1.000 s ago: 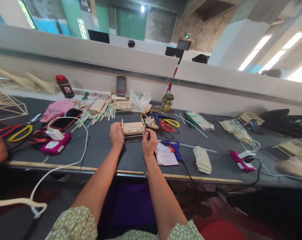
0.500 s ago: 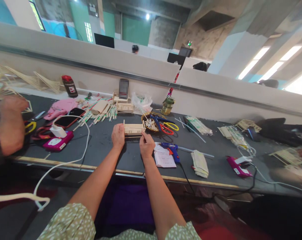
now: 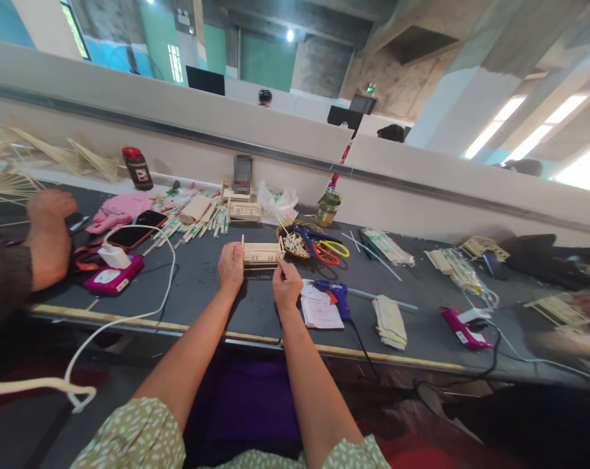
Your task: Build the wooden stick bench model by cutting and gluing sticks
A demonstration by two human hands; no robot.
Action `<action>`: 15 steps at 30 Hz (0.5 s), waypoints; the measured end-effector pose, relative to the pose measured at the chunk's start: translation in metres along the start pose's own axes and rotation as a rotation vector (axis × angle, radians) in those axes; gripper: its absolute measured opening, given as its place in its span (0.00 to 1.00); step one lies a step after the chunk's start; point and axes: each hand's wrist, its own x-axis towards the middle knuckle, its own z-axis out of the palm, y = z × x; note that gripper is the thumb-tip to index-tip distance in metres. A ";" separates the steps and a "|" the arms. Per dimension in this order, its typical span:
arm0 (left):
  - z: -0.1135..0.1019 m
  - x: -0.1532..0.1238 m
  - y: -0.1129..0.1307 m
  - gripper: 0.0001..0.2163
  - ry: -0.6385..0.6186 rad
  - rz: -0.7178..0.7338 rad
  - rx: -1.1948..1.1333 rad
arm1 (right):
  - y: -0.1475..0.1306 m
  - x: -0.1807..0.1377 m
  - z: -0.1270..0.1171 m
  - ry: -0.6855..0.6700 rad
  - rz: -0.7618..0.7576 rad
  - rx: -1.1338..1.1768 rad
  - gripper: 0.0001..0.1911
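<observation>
Two bare hands pinch a small wooden stick model (image 3: 262,253) above a dark table (image 3: 192,286): the left hand (image 3: 232,266) grips one end, the right hand (image 3: 288,284) the other. Behind it sits a basket (image 3: 295,240); a blue glue gun (image 3: 340,298) lies near the right hand.

Stick model (image 3: 262,251) in both hands (image 3: 231,267) (image 3: 288,285)

Both our arms reach forward, hands near each other.
Our left forearm (image 3: 192,342) and right forearm (image 3: 318,374) slant inward, bare; our left hand (image 3: 231,266) grips with its fingers mostly hidden, while our right hand (image 3: 288,285) pinches between thumb and forefinger, remaining fingers curled in.
</observation>
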 end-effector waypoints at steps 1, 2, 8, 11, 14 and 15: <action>0.000 0.000 0.000 0.20 -0.001 0.001 -0.001 | 0.000 0.000 0.000 -0.002 0.003 -0.001 0.17; 0.000 0.000 0.000 0.20 -0.001 0.001 -0.001 | 0.000 0.000 0.000 -0.003 0.006 -0.001 0.17; 0.000 0.001 -0.001 0.20 0.003 -0.005 0.004 | -0.001 0.000 0.000 -0.010 0.007 0.014 0.17; 0.000 0.001 -0.001 0.20 0.002 0.000 -0.005 | 0.000 0.000 0.000 -0.013 0.004 0.014 0.17; 0.000 0.000 0.000 0.20 0.004 -0.003 -0.009 | 0.000 0.000 0.000 -0.019 0.009 0.009 0.18; 0.000 0.000 0.000 0.20 0.005 -0.006 -0.008 | 0.000 0.000 0.000 -0.021 0.010 0.007 0.18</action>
